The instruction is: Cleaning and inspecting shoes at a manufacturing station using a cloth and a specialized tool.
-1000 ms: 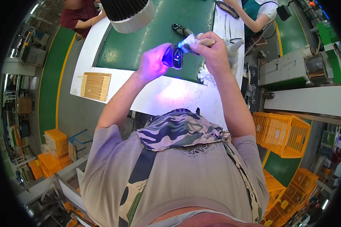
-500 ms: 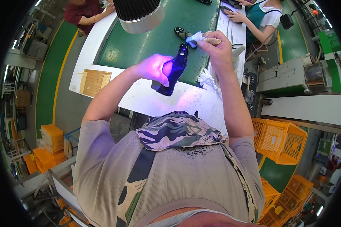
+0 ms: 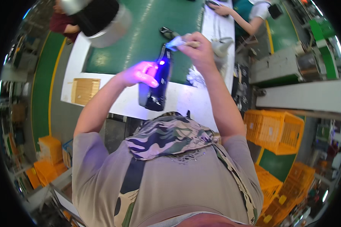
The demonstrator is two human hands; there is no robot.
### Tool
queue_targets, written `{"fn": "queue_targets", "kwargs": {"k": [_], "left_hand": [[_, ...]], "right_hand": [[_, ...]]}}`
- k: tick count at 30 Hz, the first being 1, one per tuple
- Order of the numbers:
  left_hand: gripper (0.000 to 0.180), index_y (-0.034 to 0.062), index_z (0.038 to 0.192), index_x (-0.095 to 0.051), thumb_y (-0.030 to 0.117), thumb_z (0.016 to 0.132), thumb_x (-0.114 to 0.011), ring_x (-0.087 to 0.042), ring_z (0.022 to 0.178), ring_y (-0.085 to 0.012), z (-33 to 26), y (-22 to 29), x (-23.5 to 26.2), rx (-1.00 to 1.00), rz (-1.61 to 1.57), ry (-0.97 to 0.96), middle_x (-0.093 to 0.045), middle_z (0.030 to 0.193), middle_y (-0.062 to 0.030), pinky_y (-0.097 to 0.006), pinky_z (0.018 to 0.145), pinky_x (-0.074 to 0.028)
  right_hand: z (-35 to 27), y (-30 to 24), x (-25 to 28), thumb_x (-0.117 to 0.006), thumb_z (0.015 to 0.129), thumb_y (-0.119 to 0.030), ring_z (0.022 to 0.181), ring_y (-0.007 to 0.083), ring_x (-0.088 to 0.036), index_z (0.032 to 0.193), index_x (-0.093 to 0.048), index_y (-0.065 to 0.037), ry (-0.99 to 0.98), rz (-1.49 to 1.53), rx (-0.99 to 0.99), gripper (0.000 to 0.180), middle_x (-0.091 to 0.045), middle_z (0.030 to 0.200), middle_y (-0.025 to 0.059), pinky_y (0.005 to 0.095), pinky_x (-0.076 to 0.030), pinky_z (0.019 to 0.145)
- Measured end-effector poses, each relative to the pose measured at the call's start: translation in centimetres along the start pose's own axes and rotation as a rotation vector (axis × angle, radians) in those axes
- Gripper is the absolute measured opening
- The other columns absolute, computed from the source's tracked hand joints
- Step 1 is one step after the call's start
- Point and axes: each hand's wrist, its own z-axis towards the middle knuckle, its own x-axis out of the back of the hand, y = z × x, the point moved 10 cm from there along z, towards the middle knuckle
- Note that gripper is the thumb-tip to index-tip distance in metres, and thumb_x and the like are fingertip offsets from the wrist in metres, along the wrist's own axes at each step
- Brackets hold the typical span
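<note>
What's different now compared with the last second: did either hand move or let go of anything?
The left hand has swung the dark blue glossy bottle from lying nearly level to nearly upright, neck up, and raised it toward the camera. The right hand followed, keeping the small white cloth-tipped stick at the bottle's neck. Nothing was let go. Violet light still falls on the left hand, over the same green-topped workbench.

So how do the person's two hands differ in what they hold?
The left hand grips a dark blue bottle round its body; the right hand pinches a small pale tool at the bottle's top. The left glows purple; the right looks normally lit. Both are bare and raised over the green table.
</note>
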Motion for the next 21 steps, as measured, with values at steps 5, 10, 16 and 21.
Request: {"fn": "queue_targets", "kwargs": {"k": [5, 10, 16, 21], "left_hand": [[0.058, -0.0006, 0.12, -0.055, 0.022, 0.07, -0.075, -0.061, 0.097, -0.0158, 0.4, -1.5, 0.9, 0.04, -0.118, -0.024, -0.063, 0.106, -0.0068, -0.03, 0.091, -0.047], [0.055, -0.0018, 0.124, -0.053, 0.023, 0.077, -0.07, -0.063, 0.098, -0.0179, 0.9, -2.5, 0.9, 0.057, -0.27, 0.004, -0.063, 0.109, -0.0092, -0.032, 0.092, -0.048], [0.046, -0.0034, 0.123, -0.053, 0.021, 0.086, -0.064, -0.066, 0.094, -0.0202, 1.0, -4.4, 2.2, 0.047, -0.381, 0.108, -0.065, 0.109, -0.0125, -0.034, 0.09, -0.052], [0.045, -0.0032, 0.123, -0.052, 0.024, 0.089, -0.062, -0.066, 0.095, -0.0226, 1.4, -5.8, 2.7, 0.058, -0.464, 0.1, -0.065, 0.109, -0.0148, -0.036, 0.09, -0.052]], "right_hand": [[-0.9, 0.2, -0.5, -0.075, 0.075, 0.002, 0.088, 0.0128, -0.059, 0.082, -0.055, -0.003, -0.045, 0.052, 0.034, 0.022, -0.063, 0.094, 0.0083, 0.0268, -0.05, 0.079], [-2.4, 1.5, -1.1, -0.071, 0.076, 0.006, 0.089, 0.0131, -0.059, 0.083, -0.054, -0.003, -0.102, 0.141, -0.065, 0.021, -0.06, 0.094, 0.0071, 0.0267, -0.049, 0.081], [-4.8, 2.6, -2.1, -0.072, 0.076, 0.005, 0.087, 0.0121, -0.056, 0.08, -0.051, -0.007, -0.12, 0.285, -0.193, 0.024, -0.058, 0.093, 0.0053, 0.0257, -0.046, 0.077], [-6.3, 3.0, -2.7, -0.072, 0.077, 0.004, 0.082, 0.0109, -0.056, 0.081, -0.052, -0.007, -0.146, 0.335, -0.26, 0.023, -0.057, 0.089, 0.0034, 0.0247, -0.046, 0.071]]}}
